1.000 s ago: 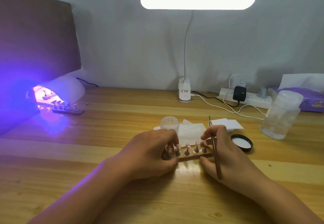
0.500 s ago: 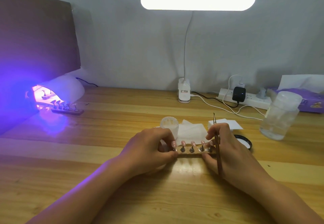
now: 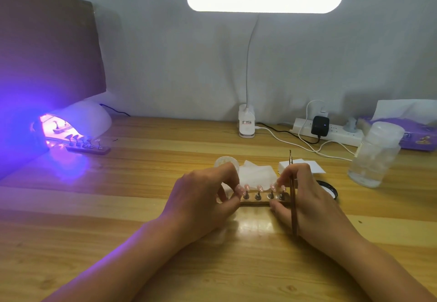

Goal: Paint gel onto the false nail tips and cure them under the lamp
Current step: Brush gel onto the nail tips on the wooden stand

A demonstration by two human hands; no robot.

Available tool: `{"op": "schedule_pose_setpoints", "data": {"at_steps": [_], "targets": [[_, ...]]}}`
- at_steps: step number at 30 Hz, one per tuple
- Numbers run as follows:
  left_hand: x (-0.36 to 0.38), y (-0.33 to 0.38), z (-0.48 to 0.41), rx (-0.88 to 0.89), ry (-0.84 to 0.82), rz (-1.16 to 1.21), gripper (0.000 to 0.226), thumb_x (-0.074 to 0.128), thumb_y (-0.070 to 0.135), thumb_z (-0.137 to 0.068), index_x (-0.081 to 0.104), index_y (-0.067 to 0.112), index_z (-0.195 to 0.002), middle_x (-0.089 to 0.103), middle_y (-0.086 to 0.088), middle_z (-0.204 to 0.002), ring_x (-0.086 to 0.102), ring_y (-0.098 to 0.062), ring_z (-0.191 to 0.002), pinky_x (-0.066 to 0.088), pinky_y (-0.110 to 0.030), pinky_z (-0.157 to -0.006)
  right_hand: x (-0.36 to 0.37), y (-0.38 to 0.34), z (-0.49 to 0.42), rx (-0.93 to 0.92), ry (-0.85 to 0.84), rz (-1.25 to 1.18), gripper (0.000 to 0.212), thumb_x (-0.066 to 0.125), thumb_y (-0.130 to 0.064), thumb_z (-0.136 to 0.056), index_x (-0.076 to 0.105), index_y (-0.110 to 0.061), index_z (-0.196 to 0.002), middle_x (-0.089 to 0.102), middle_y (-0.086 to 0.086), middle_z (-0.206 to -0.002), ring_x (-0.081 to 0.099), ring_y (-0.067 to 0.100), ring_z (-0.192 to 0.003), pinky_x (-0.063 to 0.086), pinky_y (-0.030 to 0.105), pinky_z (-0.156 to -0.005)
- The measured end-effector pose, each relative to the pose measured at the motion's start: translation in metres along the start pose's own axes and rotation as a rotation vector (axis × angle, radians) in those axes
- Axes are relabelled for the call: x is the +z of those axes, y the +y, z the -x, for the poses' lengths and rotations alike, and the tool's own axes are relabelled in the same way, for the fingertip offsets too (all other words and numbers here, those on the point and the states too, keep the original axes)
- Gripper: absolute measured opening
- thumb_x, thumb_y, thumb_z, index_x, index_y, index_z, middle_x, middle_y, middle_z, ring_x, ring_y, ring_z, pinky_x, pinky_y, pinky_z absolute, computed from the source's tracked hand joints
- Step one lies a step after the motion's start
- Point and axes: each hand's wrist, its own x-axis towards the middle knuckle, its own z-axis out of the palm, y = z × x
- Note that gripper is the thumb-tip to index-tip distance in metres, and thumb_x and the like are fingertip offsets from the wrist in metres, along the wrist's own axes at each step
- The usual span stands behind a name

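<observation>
Warm wood runs across the tabletop (image 3: pixel 142 207) under a white desk lamp (image 3: pixel 264 1). At the far left the curing lamp (image 3: pixel 78 122) glows violet, and a second strip (image 3: pixel 88 148) of tips lies at its mouth.

Near the middle, the holder (image 3: pixel 256 203) with its row of pink nail tips (image 3: pixel 259 187) sits between both hands. The left hand (image 3: pixel 201 204) pinches the left end, thumb near and fingers over the far side. The right hand (image 3: pixel 309 202) grips the right end the same way, with the brush (image 3: pixel 293 197) tucked along it, bristle end pointing away from the tips.

What has changed over the last second is small but telling. The holder has slid a little to the right and farther from the person, and the left hand has drawn back, so more of the row now shows. The brush has stayed off the nails throughout. I take that to mean the painting on this row is paused or finished, and the strip is being squared up or readied for lifting toward the lamp. I cannot tell whether it has left the wood.

Just beyond the hands lie a small jar (image 3: pixel 225 161) and some white wipes (image 3: pixel 257 174).
</observation>
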Motion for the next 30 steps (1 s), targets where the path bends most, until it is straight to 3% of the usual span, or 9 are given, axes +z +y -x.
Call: {"op": "schedule_pose_setpoints", "data": {"at_steps": [3,6,8,11,14,17,21,25,30], "targets": [[0.006,-0.001,-0.001,0.016,0.050,0.141,0.010,0.064,0.039,-0.086,0.059,0.031,-0.086,0.062,0.031,-0.080,0.065,-0.002,-0.066,0.054,-0.033,-0.057,-0.003,-0.005,-0.002,-0.060,0.122,0.023,0.043,0.057,-0.058,-0.083,0.033,-0.035,-0.110,0.050,-0.019,-0.099,0.059,0.008,-0.085,0.052,0.030,-0.071],[0.010,-0.005,0.000,0.051,0.068,0.209,0.009,0.064,0.041,-0.090,0.065,0.032,-0.088,0.066,0.023,-0.086,0.065,-0.007,-0.066,0.053,-0.031,-0.055,-0.011,-0.016,-0.002,-0.145,0.306,-0.019,0.023,0.040,-0.054,-0.098,0.042,-0.031,-0.103,0.054,-0.017,-0.086,0.057,0.007,-0.077,0.046,0.028,-0.068],[0.014,-0.008,0.000,0.061,0.090,0.242,0.012,0.063,0.042,-0.091,0.068,0.031,-0.091,0.067,0.019,-0.087,0.065,-0.009,-0.064,0.052,-0.028,-0.054,-0.014,-0.025,-0.001,-0.175,0.366,-0.069,0.023,0.032,-0.051,-0.102,0.043,-0.030,-0.106,0.057,-0.017,-0.083,0.058,0.004,-0.077,0.044,0.028,-0.068],[0.019,-0.010,-0.001,0.069,0.092,0.282,0.016,0.062,0.041,-0.091,0.072,0.028,-0.094,0.066,0.016,-0.087,0.063,-0.009,-0.064,0.047,-0.019,-0.054,-0.013,-0.036,0.000,-0.181,0.370,-0.120,0.027,0.036,-0.048,-0.100,0.040,-0.029,-0.119,0.057,-0.023,-0.095,0.059,-0.002,-0.090,0.049,0.030,-0.074],[0.020,-0.012,-0.001,0.074,0.071,0.260,0.012,0.064,0.035,-0.094,0.073,0.028,-0.099,0.065,0.018,-0.087,0.062,-0.008,-0.066,0.042,-0.012,-0.057,-0.013,-0.044,0.001,-0.253,0.362,-0.065,0.023,0.049,-0.036,-0.094,0.052,-0.028,-0.116,0.060,-0.019,-0.099,0.058,0.000,-0.090,0.051,0.032,-0.076],[0.021,-0.012,-0.002,0.052,0.058,0.259,0.011,0.063,0.033,-0.094,0.072,0.031,-0.100,0.065,0.017,-0.089,0.061,-0.010,-0.064,0.041,-0.014,-0.058,-0.014,-0.049,0.003,-0.283,0.374,-0.100,0.017,0.057,-0.027,-0.084,0.063,-0.023,-0.100,0.063,-0.018,-0.089,0.059,0.003,-0.085,0.049,0.033,-0.079],[0.020,-0.009,-0.001,0.044,0.039,0.275,0.012,0.060,0.033,-0.094,0.070,0.029,-0.099,0.065,0.014,-0.091,0.060,-0.013,-0.063,0.045,-0.023,-0.056,-0.013,-0.054,0.005,-0.240,0.354,-0.197,0.013,0.057,-0.028,-0.076,0.064,-0.021,-0.085,0.061,-0.021,-0.074,0.059,0.004,-0.079,0.047,0.028,-0.080],[0.018,-0.006,0.000,0.053,0.035,0.291,0.012,0.059,0.030,-0.094,0.070,0.028,-0.098,0.064,0.012,-0.091,0.062,-0.014,-0.064,0.047,-0.030,-0.056,-0.011,-0.058,0.006,-0.258,0.351,-0.167,0.014,0.057,-0.026,-0.076,0.065,-0.018,-0.084,0.061,-0.020,-0.074,0.058,0.000,-0.080,0.042,0.021,-0.086],[0.017,-0.004,0.000,0.058,0.056,0.302,0.014,0.059,0.033,-0.093,0.071,0.027,-0.097,0.063,0.013,-0.091,0.058,-0.013,-0.060,0.042,-0.024,-0.054,-0.012,-0.057,0.006,-0.275,0.356,-0.129,0.014,0.058,-0.026,-0.078,0.065,-0.018,-0.086,0.062,-0.018,-0.074,0.058,0.002,-0.079,0.042,0.023,-0.091]]}}
